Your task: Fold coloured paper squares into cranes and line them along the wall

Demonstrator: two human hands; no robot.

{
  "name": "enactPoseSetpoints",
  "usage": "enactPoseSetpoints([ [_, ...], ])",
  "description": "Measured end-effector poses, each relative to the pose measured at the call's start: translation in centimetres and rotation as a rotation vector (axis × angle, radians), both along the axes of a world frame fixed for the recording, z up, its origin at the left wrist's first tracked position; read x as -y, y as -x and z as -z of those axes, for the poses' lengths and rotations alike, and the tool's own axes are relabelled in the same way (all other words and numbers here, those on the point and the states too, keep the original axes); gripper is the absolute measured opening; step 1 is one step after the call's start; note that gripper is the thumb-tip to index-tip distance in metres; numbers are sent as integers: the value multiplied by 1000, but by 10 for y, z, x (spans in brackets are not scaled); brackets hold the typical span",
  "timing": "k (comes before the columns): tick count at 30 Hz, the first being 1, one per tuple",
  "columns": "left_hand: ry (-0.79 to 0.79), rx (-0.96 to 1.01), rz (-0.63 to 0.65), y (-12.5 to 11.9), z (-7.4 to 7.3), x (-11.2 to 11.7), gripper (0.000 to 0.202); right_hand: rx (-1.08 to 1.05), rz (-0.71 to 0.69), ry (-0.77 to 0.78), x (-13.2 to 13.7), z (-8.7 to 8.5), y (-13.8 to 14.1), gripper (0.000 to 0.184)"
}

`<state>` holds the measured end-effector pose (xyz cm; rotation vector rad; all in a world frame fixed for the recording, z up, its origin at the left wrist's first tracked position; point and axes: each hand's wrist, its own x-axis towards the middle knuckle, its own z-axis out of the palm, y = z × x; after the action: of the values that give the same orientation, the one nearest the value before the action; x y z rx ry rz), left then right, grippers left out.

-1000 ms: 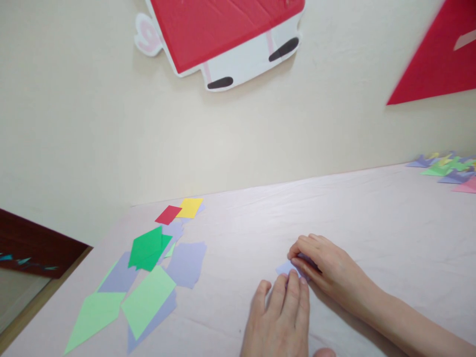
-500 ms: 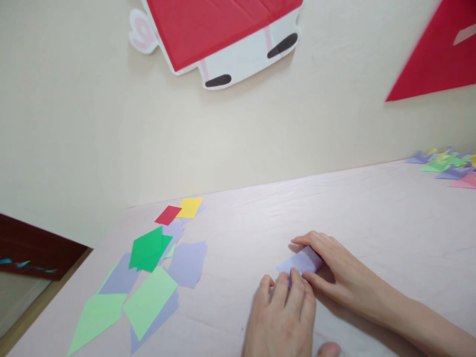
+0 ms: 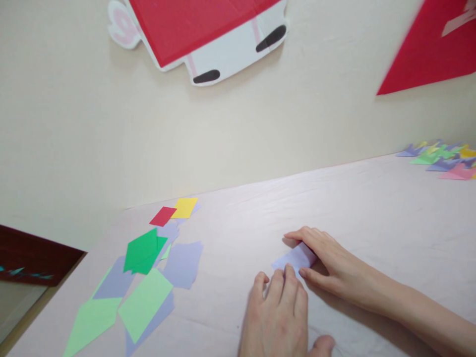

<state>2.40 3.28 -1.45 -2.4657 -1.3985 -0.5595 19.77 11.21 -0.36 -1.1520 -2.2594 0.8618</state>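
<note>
Opened out since a second ago at the right hand (image 3: pixel 329 260), from fingertips gathered over the lilac paper (image 3: pixel 297 255) to thumb and fingers spread, baring more of that small sheet. Also shifted a little lower leftward in view, a change shared with the worktop (image 3: pixel 238 233).

Set wide in the right grip — thumb drawn apart from the fingers, reaching around the right end of the paper, index finger stretched out past its far side. Cannot tell whether touching the paper beneath that palm.

Turned back upward at the left hand (image 3: pixel 278 315), resting fingertips at the near edge of the paper. Kept apart in the left grip too, with thumb out to the side.

Lying on the worktop between both hands (darker at the right end, under the right hand), strip-like in outline.

Showing to the left a red square (image 3: pixel 162 216) against a yellow square (image 3: pixel 186 208), then dark green sheets (image 3: pixel 143 252), light green sheets (image 3: pixel 147 302) and purple sheets (image 3: pixel 184 265), several overlapping. Showing at far right, near the wall (image 3: pixel 223 139) — a cluster of multicoloured folded pieces (image 3: pixel 431 157).
</note>
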Motion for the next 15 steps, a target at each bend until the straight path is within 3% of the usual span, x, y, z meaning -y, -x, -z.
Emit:
enactPoseSetpoints([
  [4,-18,8,-11,4,7,-1,59,-88,-42,62,-4,1,-8,56],
  [9,-66,90,-100,18,17,7,54,-185,-81,139,-10,0,-15,53],
  [15,243,18,-200,29,-19,18,29,-262,-75,251,-11,-7,-19,53],
])
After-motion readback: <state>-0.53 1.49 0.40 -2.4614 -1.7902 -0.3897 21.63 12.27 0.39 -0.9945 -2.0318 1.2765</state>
